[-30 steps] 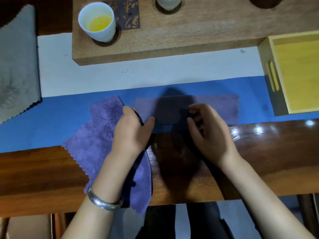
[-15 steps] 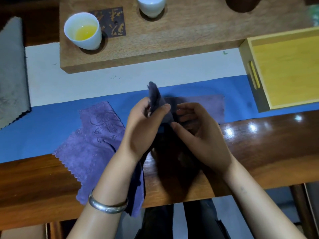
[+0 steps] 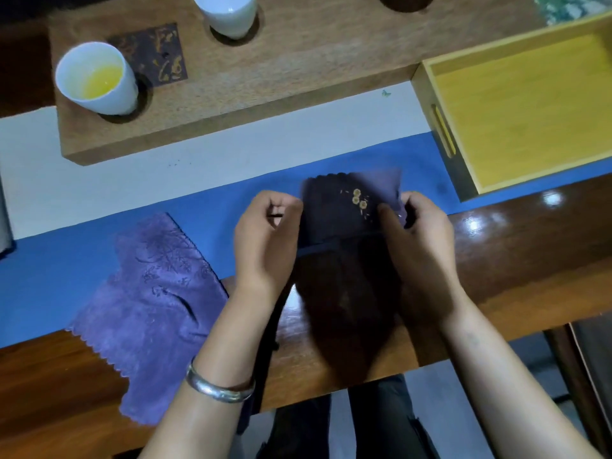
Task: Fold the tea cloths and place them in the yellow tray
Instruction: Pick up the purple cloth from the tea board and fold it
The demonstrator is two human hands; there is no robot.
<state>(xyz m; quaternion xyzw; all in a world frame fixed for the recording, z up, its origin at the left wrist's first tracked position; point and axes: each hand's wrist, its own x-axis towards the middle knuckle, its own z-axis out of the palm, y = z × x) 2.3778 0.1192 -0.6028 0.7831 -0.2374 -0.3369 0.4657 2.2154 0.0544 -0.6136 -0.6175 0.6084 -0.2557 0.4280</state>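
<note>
Between both hands' (image 3: 265,233) (image 3: 420,233) grip: folded purple cloth (image 3: 341,213).

My wooden bench (image 3: 516,260) carries a blue-and-white runner (image 3: 165,180); on that lie a purple cloth (image 3: 155,299), wooden block (image 3: 298,61), yellow tray (image 3: 440,134).

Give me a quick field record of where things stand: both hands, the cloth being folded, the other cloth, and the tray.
left hand: fingers curled at the left edge of the dark cloth
right hand: pinches the dark cloth's right side
dark cloth: folded, yellow flower embroidery on top, held over the blue runner
purple cloth: unfolded, lies flat to the left, hangs over the table edge
yellow tray: far right, nothing visible inside
cup with yellow liquid: on the wooden board
</note>
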